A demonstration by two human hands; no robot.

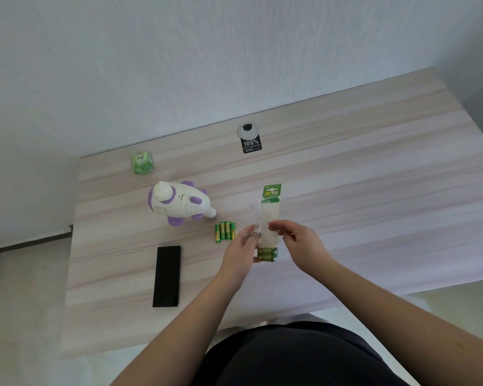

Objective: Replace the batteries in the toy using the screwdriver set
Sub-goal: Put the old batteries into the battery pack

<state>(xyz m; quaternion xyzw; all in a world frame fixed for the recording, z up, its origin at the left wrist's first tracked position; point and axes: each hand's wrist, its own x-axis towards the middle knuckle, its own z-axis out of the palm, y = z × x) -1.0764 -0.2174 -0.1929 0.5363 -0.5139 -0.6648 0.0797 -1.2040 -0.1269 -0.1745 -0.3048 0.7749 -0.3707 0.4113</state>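
White and purple toy (179, 203) on its side, far left on table. Four green batteries (225, 231) loose, side by side, just near-right of toy. Battery pack (268, 224), green card top, clear blister, two cells left at near end. Black screwdriver case (166, 276) closed, flat, near left.

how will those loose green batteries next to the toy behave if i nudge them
The loose batteries are round cylinders lying on their sides on the smooth table, so they would probably roll and scatter. They lie side by side, apparently unbound, so one may roll off separately. They look small and probably slide easily.
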